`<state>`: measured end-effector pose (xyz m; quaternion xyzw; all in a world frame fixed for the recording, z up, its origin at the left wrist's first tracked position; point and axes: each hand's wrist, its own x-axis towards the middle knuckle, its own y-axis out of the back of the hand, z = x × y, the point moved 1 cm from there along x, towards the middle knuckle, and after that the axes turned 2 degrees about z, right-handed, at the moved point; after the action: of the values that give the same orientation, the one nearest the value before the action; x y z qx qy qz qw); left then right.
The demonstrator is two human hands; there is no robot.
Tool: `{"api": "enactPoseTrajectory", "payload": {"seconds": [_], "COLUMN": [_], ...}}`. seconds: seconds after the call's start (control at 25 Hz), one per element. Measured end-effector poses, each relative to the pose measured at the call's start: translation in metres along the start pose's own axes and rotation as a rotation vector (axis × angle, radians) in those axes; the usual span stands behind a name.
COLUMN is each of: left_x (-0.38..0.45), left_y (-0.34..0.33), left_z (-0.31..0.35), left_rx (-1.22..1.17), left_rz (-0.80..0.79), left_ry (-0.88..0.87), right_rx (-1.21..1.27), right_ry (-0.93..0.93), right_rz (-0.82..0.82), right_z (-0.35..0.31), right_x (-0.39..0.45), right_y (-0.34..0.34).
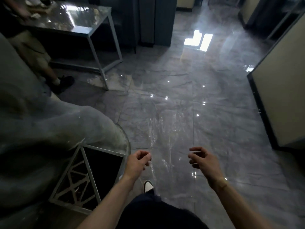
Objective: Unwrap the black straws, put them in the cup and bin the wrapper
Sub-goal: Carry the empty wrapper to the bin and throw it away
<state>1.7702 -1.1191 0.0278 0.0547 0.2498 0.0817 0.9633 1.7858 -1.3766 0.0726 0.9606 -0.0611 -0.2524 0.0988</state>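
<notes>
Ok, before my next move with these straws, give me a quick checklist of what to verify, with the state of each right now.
1. Left hand free: ok, fingers loosely curled, nothing visible in them.
2. Right hand free: ok, fingers spread, holding nothing.
3. Black straws in view: not ok, none visible.
4. Cup in view: cannot tell; items on the far table are blurred.
5. Bin in view: not ok, none recognisable.
6. Path ahead: ok, the glossy floor looks bare; a round glass table sits close on the left.
</notes>
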Motion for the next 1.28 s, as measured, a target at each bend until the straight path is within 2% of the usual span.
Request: {"api": "enactPoseTrajectory", "payload": {"seconds": [0.32,0.72,0.92,1.0,1.16,1.28], "left_x": [0.032,0.012,-0.003,-0.01,-0.024,-0.031], "left_y": [0.057,0.086,0.061,0.044,0.006,-0.014], "left_z": [0.008,-0.008,-0.017,-0.023,-0.036,-0.044], "left_rx": [-0.169,-0.334,-0.569,-0.669,-1.023,-1.225], "left_rz": [0.272,0.779,1.077,1.154,1.324,1.389], "left_ry": [0.077,0.231,0.334,0.398,0.532,0.577], "right_rx": [-0.127,-0.439,-0.65,-0.738,-0.939,-1.052], "right_ry": [0.071,0.135,0.169,0.171,0.19,0.197], "right_rz": [-0.302,-0.834,-1.095,-1.19,-1.378,-1.483], "right_z": [-0.064,-0.106,-0.115,-0.113,-0.107,-0.101], "right_x": [0.072,0.145,0.16,0.159,0.15,0.138], "right_y": [-0.086,-0.206,-0.257,-0.27,-0.289,-0.294]}}
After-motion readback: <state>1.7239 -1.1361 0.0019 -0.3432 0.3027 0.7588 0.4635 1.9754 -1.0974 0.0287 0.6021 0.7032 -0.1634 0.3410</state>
